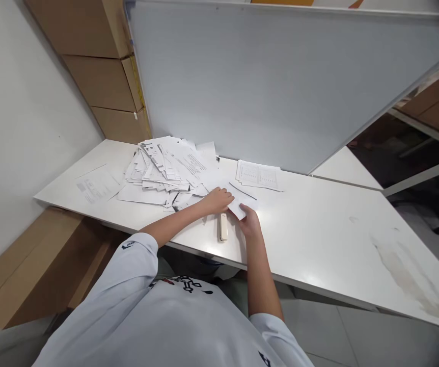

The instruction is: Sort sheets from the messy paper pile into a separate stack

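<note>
Okay, left grip: left hand (217, 200) curled, fingers at the edge of a loose white sheet (240, 205), can't tell if pinching or just resting on it
right grip: right hand (249, 220) part-closed on the sheet's near corner, looks like real hold, thumb & fingers partly hidden
sheet: raised slightly off tabletop (319, 229) between 2 hands, near the pile
handling: light pinch at edges best, keeps paper flat & avoids creasing; keep both wrists clear of the loose stack
close by: cream stapler (223, 227) lying just below both hands, easy to knock w/ left wrist
pile: messy heap of printed papers (166, 173) left of hands, sheets overlapping, edges sticking out
others: chart printouts (257, 175) to the right, single printed sheet (99, 184) far left
behind: whiteboard (280, 86) leaning along back edge, cardboard boxes (101, 81) in the corner
</note>
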`<action>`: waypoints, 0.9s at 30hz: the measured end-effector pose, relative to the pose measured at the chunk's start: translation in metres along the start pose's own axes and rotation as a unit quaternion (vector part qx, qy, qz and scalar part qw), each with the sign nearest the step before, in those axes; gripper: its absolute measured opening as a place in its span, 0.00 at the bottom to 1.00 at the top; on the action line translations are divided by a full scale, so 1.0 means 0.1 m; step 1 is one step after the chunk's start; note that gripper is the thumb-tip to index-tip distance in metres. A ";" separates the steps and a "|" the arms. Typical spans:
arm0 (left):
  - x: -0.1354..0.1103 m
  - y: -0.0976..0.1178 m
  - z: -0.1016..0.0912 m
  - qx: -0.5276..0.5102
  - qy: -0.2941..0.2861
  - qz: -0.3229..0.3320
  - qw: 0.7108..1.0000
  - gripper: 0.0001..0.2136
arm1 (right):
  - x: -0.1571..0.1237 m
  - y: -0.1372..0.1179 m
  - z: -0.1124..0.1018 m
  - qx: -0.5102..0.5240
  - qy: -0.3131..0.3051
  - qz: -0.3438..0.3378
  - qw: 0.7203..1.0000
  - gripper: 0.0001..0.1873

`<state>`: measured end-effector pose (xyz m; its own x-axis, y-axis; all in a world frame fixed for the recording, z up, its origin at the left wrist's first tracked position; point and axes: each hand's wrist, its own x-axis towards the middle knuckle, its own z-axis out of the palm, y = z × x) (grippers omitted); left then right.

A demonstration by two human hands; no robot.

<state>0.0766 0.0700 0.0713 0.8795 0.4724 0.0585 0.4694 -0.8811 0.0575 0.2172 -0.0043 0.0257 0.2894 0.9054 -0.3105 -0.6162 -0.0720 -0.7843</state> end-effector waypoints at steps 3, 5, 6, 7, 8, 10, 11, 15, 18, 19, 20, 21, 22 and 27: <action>-0.11 -0.15 0.02 -0.147 0.005 -0.022 0.989 0.37 | 0.09 0.03 -0.10 -0.043 0.049 0.019 0.998 0.17; -0.14 -0.29 0.03 -0.194 0.030 -0.055 0.979 0.42 | 0.15 0.00 -0.15 -0.077 0.070 0.034 0.994 0.17; -0.12 -0.37 0.03 -0.193 0.046 -0.075 0.977 0.41 | 0.18 -0.02 -0.17 -0.090 0.074 0.038 0.992 0.16; -0.10 -0.46 0.03 -0.180 0.055 -0.105 0.977 0.39 | 0.20 -0.06 -0.18 -0.101 0.074 0.040 0.991 0.16; -0.06 -0.54 0.03 -0.162 0.058 -0.146 0.974 0.36 | 0.22 -0.09 -0.19 -0.112 0.076 0.041 0.990 0.15; 0.05 -0.70 0.04 -0.136 0.047 -0.235 0.961 0.32 | 0.26 -0.15 -0.20 -0.133 0.081 0.039 0.987 0.14; 0.10 -0.76 0.05 -0.131 0.037 -0.269 0.953 0.31 | 0.27 -0.18 -0.20 -0.141 0.082 0.034 0.986 0.13; 0.24 -0.85 0.12 -0.133 0.034 -0.297 0.945 0.25 | 0.26 -0.24 -0.12 -0.166 0.071 0.015 0.983 0.15; 0.25 -0.79 0.17 -0.144 0.055 -0.298 0.942 0.25 | 0.17 -0.31 0.00 -0.201 0.044 -0.006 0.979 0.18; 0.24 -0.76 0.16 -0.149 0.062 -0.294 0.942 0.25 | 0.11 -0.35 0.05 -0.225 0.036 -0.029 0.973 0.18; 0.23 -0.72 0.15 -0.151 0.068 -0.289 0.943 0.25 | 0.04 -0.40 0.09 -0.255 0.027 -0.063 0.965 0.18; 0.21 -0.69 0.12 -0.158 0.077 -0.281 0.944 0.26 | -0.04 -0.46 0.12 -0.291 0.016 -0.102 0.951 0.17; 0.18 -0.65 0.08 -0.179 0.091 -0.267 0.942 0.27 | -0.13 -0.53 0.14 -0.330 0.002 -0.140 0.933 0.17; 0.09 -0.44 -0.17 -0.458 0.146 -0.121 0.869 0.24 | -0.58 -0.82 -0.08 -0.476 0.013 -0.236 0.847 0.19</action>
<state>0.0630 0.1135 0.0864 0.6444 0.7440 0.1767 0.2607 -0.4310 0.8639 0.2564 -0.0541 0.1035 0.3634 0.9183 0.1571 0.4394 -0.0203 -0.8980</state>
